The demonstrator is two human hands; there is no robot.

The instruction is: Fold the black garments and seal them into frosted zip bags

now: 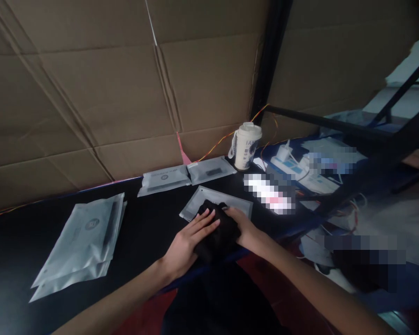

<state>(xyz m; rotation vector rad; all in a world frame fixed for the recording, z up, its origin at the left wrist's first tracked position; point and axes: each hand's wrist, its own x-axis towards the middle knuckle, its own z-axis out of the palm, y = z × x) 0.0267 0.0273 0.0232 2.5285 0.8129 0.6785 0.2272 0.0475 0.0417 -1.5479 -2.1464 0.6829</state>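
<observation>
A bunched piece of black cloth (217, 237) sits at the table's front edge, partly over a frosted zip bag (199, 199). My left hand (186, 242) presses its fingers over the cloth's left side and top. At the right side my right hand (246, 229) grips the same cloth, its fingertips partly hidden in the folds. What kind of garment the cloth is cannot be made out. The bag beneath lies flat, its front covered by the cloth and hands.
Overlapping frosted bags (80, 232) lie to the left. Two more bags (165, 179) rest along the cardboard wall (125, 93). A lidded paper cup (246, 146) stands at the back, near a blurred bright device (270, 193). Power strips (300, 170) and a metal frame lie right.
</observation>
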